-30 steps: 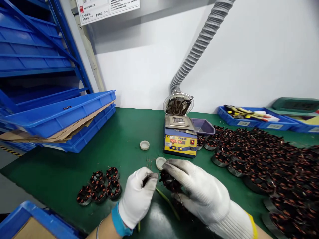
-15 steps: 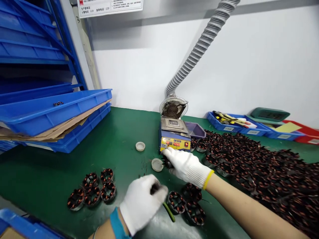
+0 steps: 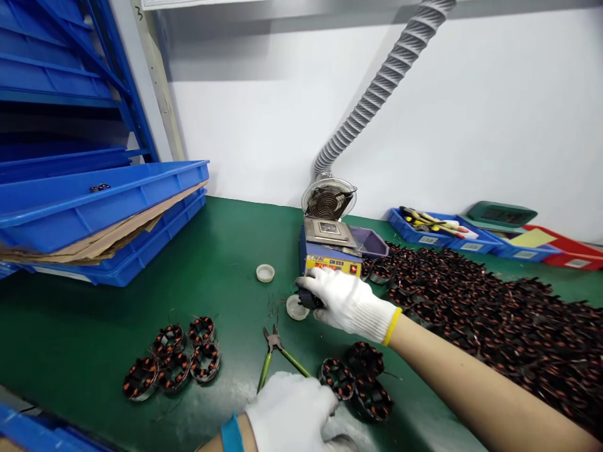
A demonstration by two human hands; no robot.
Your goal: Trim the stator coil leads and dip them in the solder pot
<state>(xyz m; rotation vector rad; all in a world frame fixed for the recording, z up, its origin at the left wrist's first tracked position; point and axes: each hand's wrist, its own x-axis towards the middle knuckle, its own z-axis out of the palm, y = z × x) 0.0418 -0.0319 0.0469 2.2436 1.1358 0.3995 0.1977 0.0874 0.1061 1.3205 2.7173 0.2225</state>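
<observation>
My right hand (image 3: 346, 301), in a white knit glove with a yellow cuff, grips a black motor stator (image 3: 309, 299) tilted on edge. It is held over a small round white dish (image 3: 296, 309), in front of a soldering pot (image 3: 332, 248) with a yellow display panel. At the bottom edge is my gloved left hand (image 3: 294, 414), its fingers partly cut off by the frame. Diagonal cutters (image 3: 273, 340) with green handles lie with jaws apart on the green table, their handles running under that hand. Several copper-wound stators (image 3: 336, 378) stand just right of it.
More stators (image 3: 174, 371) form a group on the left. A large mass of stators (image 3: 490, 326) covers the right side. Blue trays (image 3: 155, 194) are stacked at left. Behind stand a second white dish (image 3: 265, 273), a tool bin (image 3: 419, 235) and a grey duct hose (image 3: 372, 100).
My left hand has dropped toward the bottom edge, uncovering the jaws of the cutters. My right hand has shifted slightly left and up with the stator, which now shows more.
</observation>
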